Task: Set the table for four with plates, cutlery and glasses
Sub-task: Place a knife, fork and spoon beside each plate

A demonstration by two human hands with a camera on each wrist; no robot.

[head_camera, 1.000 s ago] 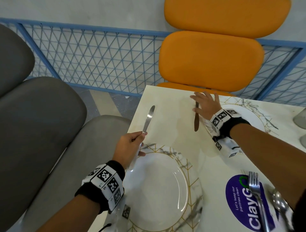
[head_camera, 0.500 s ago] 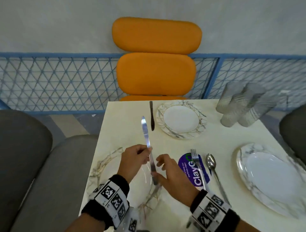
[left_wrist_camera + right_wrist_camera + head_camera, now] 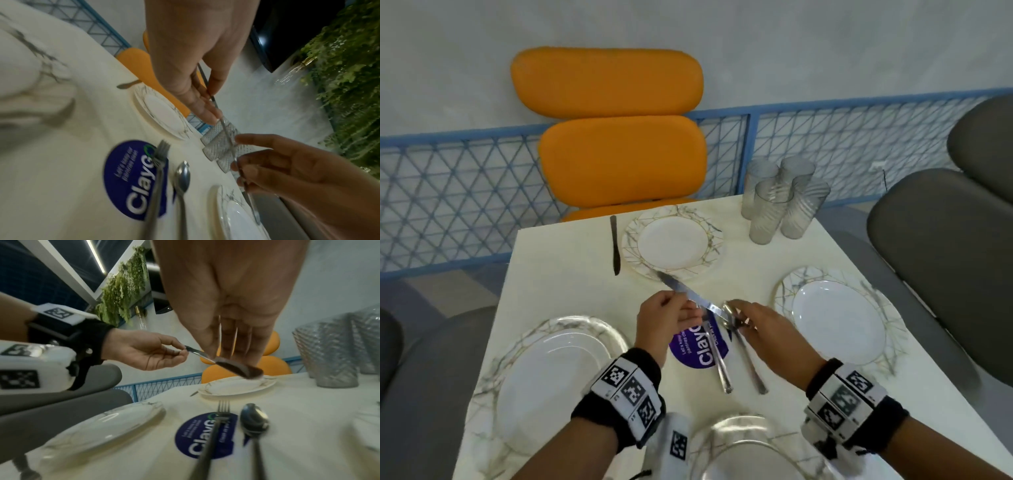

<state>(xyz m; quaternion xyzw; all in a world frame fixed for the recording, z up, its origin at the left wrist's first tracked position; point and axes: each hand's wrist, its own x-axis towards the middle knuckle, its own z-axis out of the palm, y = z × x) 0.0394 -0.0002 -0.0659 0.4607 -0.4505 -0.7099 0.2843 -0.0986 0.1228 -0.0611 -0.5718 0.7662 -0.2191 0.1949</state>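
My left hand (image 3: 664, 318) pinches a table knife (image 3: 690, 296) above the table's (image 3: 571, 274) middle; my right hand (image 3: 767, 329) pinches its other end, over the fork (image 3: 719, 359) and spoon (image 3: 748, 356).

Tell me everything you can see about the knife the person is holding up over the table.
The knife is a slim, shiny table knife that looks like steel, with a rounded blade tip. It is held in the air at a slant over the table's middle. The left hand pinches it partway along; the right hand has its fingers around the other end. It touches nothing else, above the purple sticker.
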